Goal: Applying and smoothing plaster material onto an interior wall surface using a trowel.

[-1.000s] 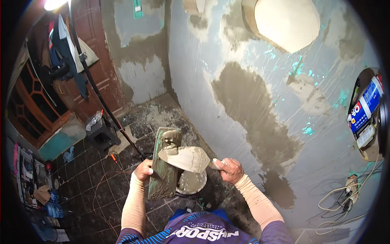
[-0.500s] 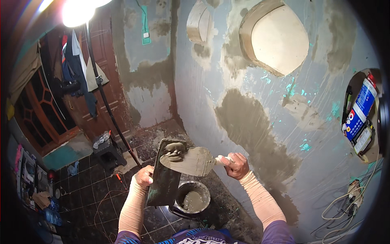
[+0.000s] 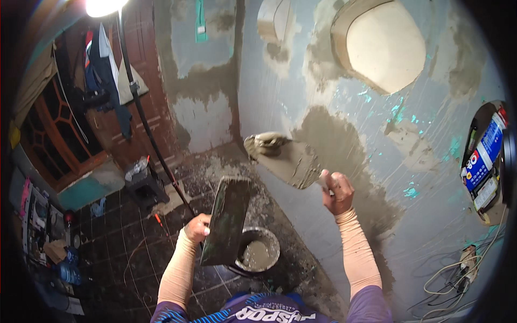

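My right hand (image 3: 338, 192) is closed round the handle of a trowel (image 3: 293, 164), whose broad blade points up and left in front of the wall. On the blade's far end sits a lump of wet mortar (image 3: 270, 142), with more smeared along its surface. In my left hand (image 3: 197, 228) is a dark rectangular plastering float (image 3: 227, 222), held tilted with its flat face up and only a thin film on it. Below the float, partly covered by it, a bucket (image 3: 275, 253) on the floor holds grey mortar (image 3: 257, 255).
The grey wall (image 3: 280, 210) at right carries a damp mortar patch (image 3: 328, 140) and recessed niches, one holding packages (image 3: 482, 161). Loose cables (image 3: 467, 264) hang lower right. A lamp pole (image 3: 148, 129) stands left, near a hollow block (image 3: 146, 185). Clutter lines the far left.
The trowel has lifted off the float and moved up and right toward the wall, carrying the mortar lump that lay on the float. My left hand and the float have stayed nearly in place.
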Available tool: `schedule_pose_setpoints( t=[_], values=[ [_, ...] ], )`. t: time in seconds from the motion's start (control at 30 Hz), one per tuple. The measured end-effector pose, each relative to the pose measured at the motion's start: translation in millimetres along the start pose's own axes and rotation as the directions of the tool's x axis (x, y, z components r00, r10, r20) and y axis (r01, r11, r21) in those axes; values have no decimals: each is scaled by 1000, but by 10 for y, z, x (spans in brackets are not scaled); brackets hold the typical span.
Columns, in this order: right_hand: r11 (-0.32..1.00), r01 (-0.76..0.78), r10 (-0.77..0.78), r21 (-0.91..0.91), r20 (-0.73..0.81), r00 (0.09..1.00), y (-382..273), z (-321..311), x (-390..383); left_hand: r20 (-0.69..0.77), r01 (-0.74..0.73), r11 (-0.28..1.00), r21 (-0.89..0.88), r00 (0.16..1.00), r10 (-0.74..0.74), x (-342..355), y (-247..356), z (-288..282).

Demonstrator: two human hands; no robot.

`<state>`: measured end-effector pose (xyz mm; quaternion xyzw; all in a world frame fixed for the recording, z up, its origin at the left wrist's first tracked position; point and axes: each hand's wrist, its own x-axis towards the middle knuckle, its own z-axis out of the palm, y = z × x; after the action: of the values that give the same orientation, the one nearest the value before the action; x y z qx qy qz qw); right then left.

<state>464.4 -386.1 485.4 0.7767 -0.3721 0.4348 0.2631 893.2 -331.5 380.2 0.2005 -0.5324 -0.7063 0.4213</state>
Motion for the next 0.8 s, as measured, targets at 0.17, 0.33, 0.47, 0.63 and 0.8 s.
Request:
schedule_pose_setpoints(
  t=[0.17,0.33,0.47,0.63,0.8],
  values=[
    [999,-41,39,20,83,996,-89,-181,-262,-236,172,985,-10,957,-169,-63,-271,-24],
    [991,-97,80,96,172,982,-302,-104,-888,-517,221,966,-134,816,-259,-406,-991,-215],
    [975,-195,149,105,344,927,-512,-78,-1563,-610,191,942,-277,722,-326,-684,-1292,-166],
    [911,-395,268,114,564,781,-865,-46,-2331,-682,192,919,-344,622,-385,-1054,-1526,-37],
    [816,-568,303,110,754,582,-1149,-105,-2999,-729,208,915,-345,556,-401,-1317,-1594,36]
  ],
)
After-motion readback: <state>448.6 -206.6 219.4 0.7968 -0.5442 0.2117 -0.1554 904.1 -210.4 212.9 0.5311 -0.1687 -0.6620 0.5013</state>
